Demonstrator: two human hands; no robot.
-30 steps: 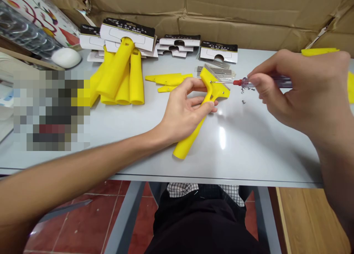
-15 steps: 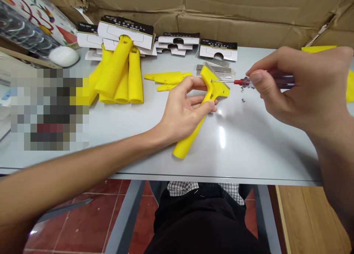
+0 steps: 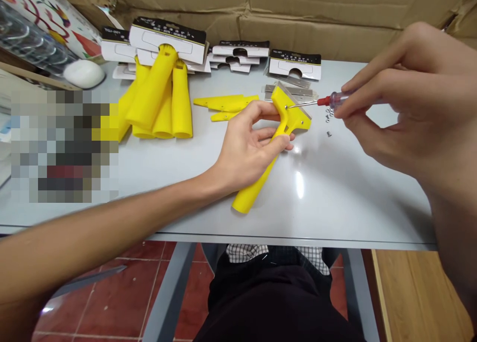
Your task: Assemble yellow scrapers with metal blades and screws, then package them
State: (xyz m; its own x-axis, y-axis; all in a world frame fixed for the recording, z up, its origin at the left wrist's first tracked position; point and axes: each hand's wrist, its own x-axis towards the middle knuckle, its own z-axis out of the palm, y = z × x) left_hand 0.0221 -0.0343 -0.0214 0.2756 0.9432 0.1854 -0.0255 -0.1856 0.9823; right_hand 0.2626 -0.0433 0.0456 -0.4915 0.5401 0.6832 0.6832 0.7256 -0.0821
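My left hand grips a yellow scraper at its neck, with the handle slanting down to the left. A metal blade edge shows along the top of the scraper's head, and two screws sit in its face. In my right hand is a screwdriver with a red collar and clear handle, pinched by the fingers. Its tip meets the left screw on the head. Several loose screws lie on the table just right of the scraper. Behind the head are flat metal blades.
Yellow scraper handles with black-and-white cards are piled at the back left. Flat yellow pieces lie left of the scraper. More cards stand at the back, before a cardboard wall. A blurred patch covers the far left.
My right hand has shifted its finger hold on the screwdriver and lifted slightly, tilting the handle up. The tip stays at the same screw. My left hand and the scraper hold nearly still.
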